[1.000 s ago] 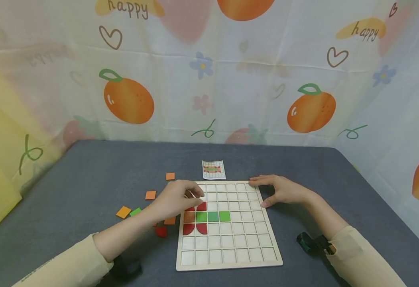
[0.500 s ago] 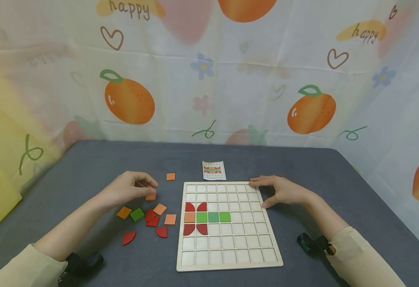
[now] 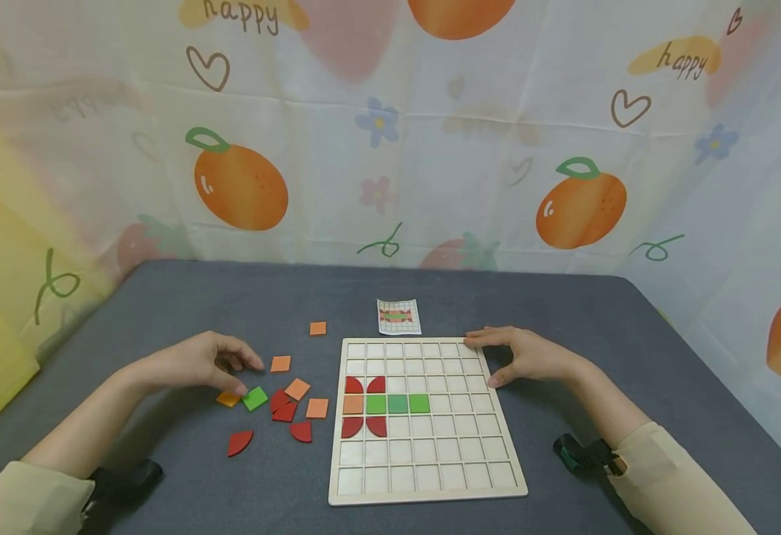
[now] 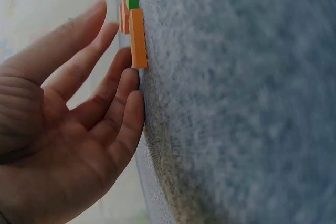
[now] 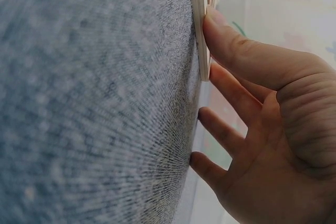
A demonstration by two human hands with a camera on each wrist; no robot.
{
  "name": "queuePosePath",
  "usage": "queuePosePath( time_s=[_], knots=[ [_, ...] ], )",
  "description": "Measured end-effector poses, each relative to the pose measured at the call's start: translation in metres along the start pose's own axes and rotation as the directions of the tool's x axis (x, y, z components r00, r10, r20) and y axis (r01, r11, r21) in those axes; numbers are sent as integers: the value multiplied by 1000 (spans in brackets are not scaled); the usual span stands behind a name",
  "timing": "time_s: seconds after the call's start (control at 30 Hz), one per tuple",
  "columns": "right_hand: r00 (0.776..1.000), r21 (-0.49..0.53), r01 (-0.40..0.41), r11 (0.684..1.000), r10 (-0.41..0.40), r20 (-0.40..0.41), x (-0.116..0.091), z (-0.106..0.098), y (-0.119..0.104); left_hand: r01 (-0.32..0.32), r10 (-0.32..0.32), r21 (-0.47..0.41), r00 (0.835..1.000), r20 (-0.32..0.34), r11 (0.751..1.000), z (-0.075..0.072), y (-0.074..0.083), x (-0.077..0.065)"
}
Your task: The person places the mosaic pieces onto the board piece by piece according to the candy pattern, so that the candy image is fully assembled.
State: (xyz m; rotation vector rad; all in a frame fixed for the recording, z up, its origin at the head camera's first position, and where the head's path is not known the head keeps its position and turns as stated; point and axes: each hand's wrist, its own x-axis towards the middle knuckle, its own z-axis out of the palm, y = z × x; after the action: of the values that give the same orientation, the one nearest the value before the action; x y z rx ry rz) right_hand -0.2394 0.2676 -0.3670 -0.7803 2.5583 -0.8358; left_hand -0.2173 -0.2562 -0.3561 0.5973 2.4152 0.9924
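My left hand hovers low over the loose pieces with fingers parted and gently bent, holding nothing. Its thumb is right by a yellow-orange square tile, beside a green square tile. In the left wrist view the same orange tile stands close to the fingertips. A pale wooden grid board bears red quarter-circle pieces, an orange square and a row of green squares on its left side. My right hand rests at the board's far right corner, thumb against the side edge, fingers extended along the top.
Several orange squares, such as one orange tile, and red quarter-circle pieces lie left of the board. A small printed pattern card lies beyond it. A patterned curtain hangs behind the dark table.
My left hand has moved left off the board, passed over an orange tile and come down by the yellow-orange and green tiles. The right hand has stayed at the board's corner.
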Motion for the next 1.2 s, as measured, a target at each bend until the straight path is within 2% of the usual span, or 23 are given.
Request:
queuePosePath(
  time_s=[0.13,0.27,0.47,0.9,1.2],
  knots=[
    [1000,0,2,1000,-2,0,0,0,0,-63,63,-9,995,72,998,2,-2,1],
    [1000,2,-1,1000,1,0,0,0,-1,-111,112,-13,988,109,994,3,-2,2],
    [1000,3,-4,1000,4,1,0,0,-1,-134,139,-41,981,138,990,4,-3,4],
    [1000,-7,1,1000,-1,0,-1,0,-1,-143,142,2,984,108,990,7,-2,5],
    [1000,-6,-2,1000,2,0,-1,0,-1,-105,103,13,991,86,994,9,3,6]
  ],
)
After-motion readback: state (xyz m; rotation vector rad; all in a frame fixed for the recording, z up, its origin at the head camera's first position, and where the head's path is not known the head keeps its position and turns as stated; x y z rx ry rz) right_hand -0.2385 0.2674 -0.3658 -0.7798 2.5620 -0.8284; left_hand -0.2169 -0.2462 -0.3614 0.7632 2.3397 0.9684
